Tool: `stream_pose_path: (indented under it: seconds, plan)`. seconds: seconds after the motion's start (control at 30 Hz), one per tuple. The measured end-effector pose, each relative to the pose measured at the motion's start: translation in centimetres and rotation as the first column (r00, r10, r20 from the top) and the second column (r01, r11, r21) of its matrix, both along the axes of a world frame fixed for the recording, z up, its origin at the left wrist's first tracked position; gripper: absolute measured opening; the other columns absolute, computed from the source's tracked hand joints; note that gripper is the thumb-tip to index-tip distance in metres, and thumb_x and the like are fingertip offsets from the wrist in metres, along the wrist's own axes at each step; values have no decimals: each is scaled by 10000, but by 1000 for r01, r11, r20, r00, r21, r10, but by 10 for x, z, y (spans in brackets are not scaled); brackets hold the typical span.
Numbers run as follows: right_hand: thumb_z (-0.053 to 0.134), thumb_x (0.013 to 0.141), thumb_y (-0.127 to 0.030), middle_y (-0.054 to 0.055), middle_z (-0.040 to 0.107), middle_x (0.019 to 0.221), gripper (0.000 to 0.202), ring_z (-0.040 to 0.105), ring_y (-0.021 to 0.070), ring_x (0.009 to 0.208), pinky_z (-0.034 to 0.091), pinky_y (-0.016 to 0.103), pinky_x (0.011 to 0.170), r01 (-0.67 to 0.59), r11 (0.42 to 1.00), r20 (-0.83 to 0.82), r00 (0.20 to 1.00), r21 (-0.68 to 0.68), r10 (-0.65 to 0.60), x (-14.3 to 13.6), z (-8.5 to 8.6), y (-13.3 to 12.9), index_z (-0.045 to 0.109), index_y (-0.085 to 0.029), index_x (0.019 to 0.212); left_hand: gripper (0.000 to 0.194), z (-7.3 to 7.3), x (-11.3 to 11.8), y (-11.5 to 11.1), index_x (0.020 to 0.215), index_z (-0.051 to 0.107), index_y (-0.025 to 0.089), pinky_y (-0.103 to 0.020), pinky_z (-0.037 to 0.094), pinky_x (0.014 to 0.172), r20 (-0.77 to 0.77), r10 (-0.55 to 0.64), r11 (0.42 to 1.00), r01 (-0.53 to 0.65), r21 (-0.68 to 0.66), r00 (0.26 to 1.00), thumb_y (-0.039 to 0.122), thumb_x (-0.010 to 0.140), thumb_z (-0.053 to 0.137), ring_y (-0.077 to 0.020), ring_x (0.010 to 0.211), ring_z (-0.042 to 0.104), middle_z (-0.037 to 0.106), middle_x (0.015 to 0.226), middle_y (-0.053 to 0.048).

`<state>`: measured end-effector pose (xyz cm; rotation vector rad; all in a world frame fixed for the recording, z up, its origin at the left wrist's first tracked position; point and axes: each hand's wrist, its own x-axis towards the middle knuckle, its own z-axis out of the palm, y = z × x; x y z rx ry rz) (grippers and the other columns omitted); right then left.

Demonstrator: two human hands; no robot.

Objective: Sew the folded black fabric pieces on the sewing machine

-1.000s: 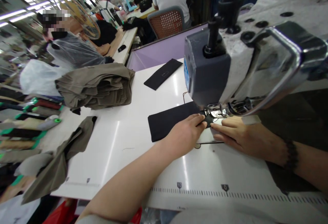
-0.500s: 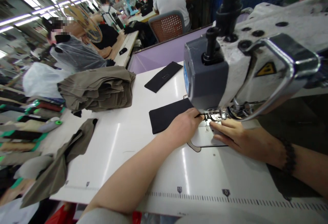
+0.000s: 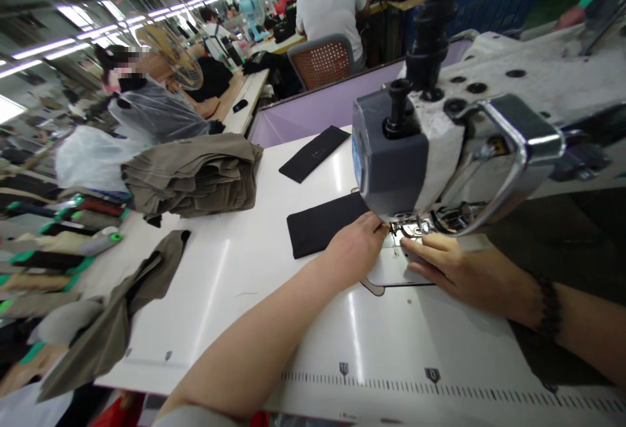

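White worktable [image 3: 195, 323] | brown fabric stack [image 3: 195, 176] | black pieces [image 3: 315, 153] | brown garment piece [image 3: 117, 316]

Upper left of your frame, rows of ceiling lights [image 3: 44, 48] glow over a busy workshop. At top centre, you have a perforated chair back [image 3: 321, 64]; at upper right, a blue crate [image 3: 493, 6] near green floor [image 3: 552, 6].

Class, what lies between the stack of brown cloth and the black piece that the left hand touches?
In the head view, only bare white tabletop lies between the brown stack and the black piece at the left hand.
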<state>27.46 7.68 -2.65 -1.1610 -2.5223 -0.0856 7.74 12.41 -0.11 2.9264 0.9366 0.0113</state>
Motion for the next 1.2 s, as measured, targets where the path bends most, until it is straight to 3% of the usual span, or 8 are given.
stream_pose_path:
  seconds: [0.27, 0.47, 0.57, 0.67, 0.73, 0.83, 0.97, 1.2]
  plan:
    - [433, 867, -294, 40, 626, 733, 249, 573, 150, 642, 398, 258, 574, -10, 999, 22, 1000, -34, 11, 1, 4, 1, 610, -168, 988, 282, 8, 8, -7, 1114, 512, 79, -413, 434, 883, -128, 298, 955, -295, 39, 946, 76, 847, 423, -275, 1084, 519, 568, 1105, -180]
    - [444, 861, -270, 51, 648, 765, 241, 579, 142, 624, 386, 246, 530, -4, 999, 49, 999, -53, 6, 2, 8, 0, 611, -172, 1005, 467, 59, -67, 17, 1136, 501, 124, -343, 487, 752, 31, 600, 794, -589, -151, 800, 6, 685, 467, -238, 851, 623, 655, 888, -95]
    - [450, 864, -274, 55, 657, 802, 245, 573, 129, 592, 378, 242, 516, -10, 998, 56, 998, -62, 14, 3, 10, 0, 609, -166, 1016, 386, 74, -91, 6, 1096, 503, 114, -372, 511, 735, 387, 695, 671, -354, -652, 606, 166, 713, 502, -228, 793, 630, 650, 898, -78]
    - [451, 869, -292, 58, 658, 817, 264, 579, 139, 625, 389, 253, 549, -35, 996, 43, 998, -78, 38, 4, 10, 0, 607, -155, 1033, 449, 55, -86, -13, 1162, 447, 84, -392, 521, 739, 438, 756, 551, -112, -827, 486, 243, 745, 504, -225, 799, 637, 630, 958, -129]
    - [448, 871, -290, 56, 652, 805, 269, 580, 148, 655, 396, 261, 577, -57, 994, 32, 998, -89, 60, 5, 10, 0, 609, -150, 1035, 538, 34, -77, -24, 1246, 381, 95, -419, 516, 765, 440, 749, 607, -248, -755, 496, 229, 749, 535, -240, 881, 622, 587, 1061, -158]
    - [434, 879, -285, 43, 636, 769, 267, 572, 147, 679, 399, 263, 602, -95, 991, 11, 995, -99, 96, 8, 11, 0, 616, -157, 1026, 544, 11, -65, -40, 1271, 369, 102, -490, 450, 883, 451, 620, 783, -544, -302, 642, 152, 761, 551, -281, 1100, 510, 476, 1223, -201]
    - [400, 896, -282, 29, 617, 737, 279, 560, 135, 681, 403, 257, 631, -162, 982, -14, 987, -97, 161, 11, 11, -2, 616, -170, 1033, 299, 7, -50, -62, 1140, 521, 115, -416, 415, 972, 231, 173, 982, -186, 36, 958, 153, 844, 501, -240, 1171, 461, 494, 1245, -150]
    - [393, 899, -279, 18, 599, 715, 269, 533, 135, 646, 387, 266, 600, -306, 951, 27, 951, -40, 307, 8, 10, -10, 621, -185, 1005, 374, -5, -31, -61, 1146, 525, 63, -376, 420, 988, 133, -34, 997, 24, 76, 991, 326, 884, 476, -228, 1189, 461, 518, 1241, -163]
